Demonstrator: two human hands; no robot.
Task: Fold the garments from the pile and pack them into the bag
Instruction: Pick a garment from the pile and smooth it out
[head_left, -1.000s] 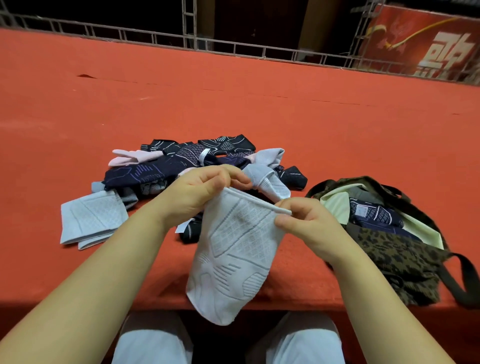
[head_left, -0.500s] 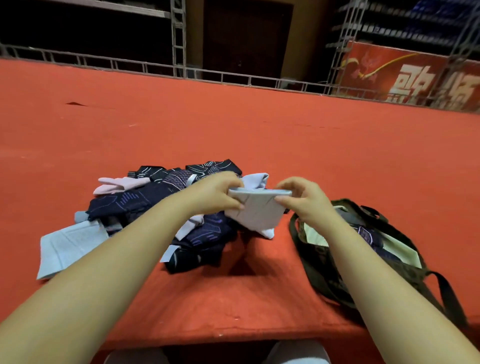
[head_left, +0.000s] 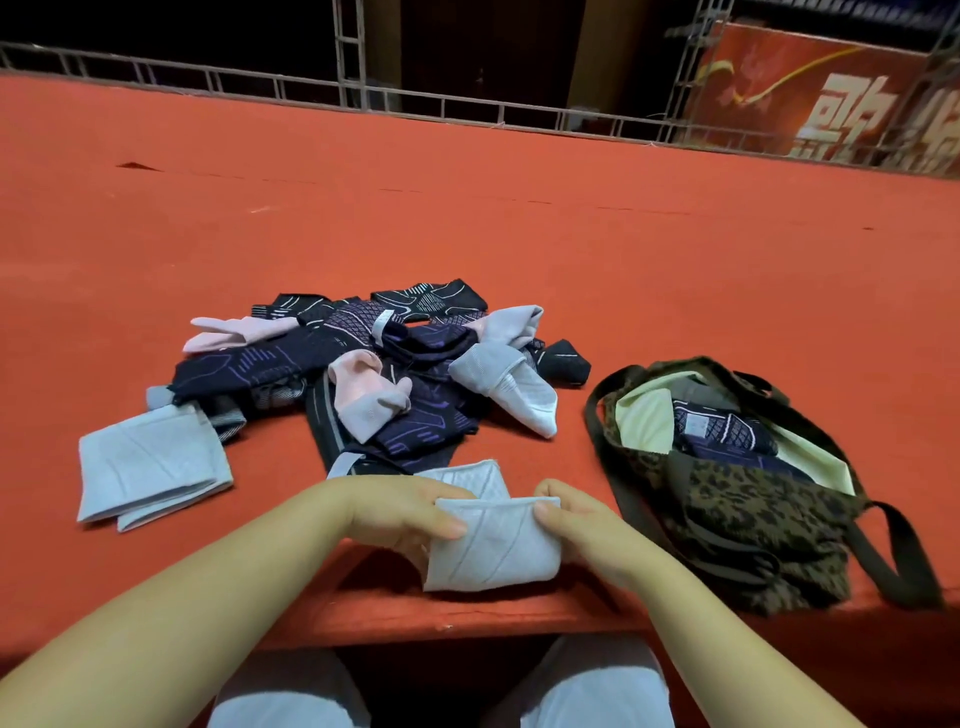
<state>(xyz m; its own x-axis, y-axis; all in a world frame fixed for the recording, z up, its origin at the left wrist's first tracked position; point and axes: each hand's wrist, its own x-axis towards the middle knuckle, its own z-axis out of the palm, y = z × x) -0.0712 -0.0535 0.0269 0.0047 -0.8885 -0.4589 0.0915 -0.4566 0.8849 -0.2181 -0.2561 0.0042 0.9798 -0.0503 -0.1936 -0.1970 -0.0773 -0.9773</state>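
A light grey garment (head_left: 493, 545), folded over into a small rectangle, lies near the front edge of the red table. My left hand (head_left: 410, 512) pinches its left side and my right hand (head_left: 576, 525) pinches its right side, thumbs on top. Behind it is the pile (head_left: 374, 364) of dark navy, pink and grey garments. To the right stands the open leopard-print bag (head_left: 748, 514), with a dark folded garment (head_left: 722, 428) inside against its pale lining.
A folded light grey garment (head_left: 150, 467) lies apart at the pile's left. The red table (head_left: 467, 208) stretches far back to a metal railing (head_left: 415, 101). The bag's strap (head_left: 893, 561) hangs near the front edge.
The grey garment, first hanging open from both hands, was lifted, folded over, and brought down to the table's front edge. Both hands keep hold of it.
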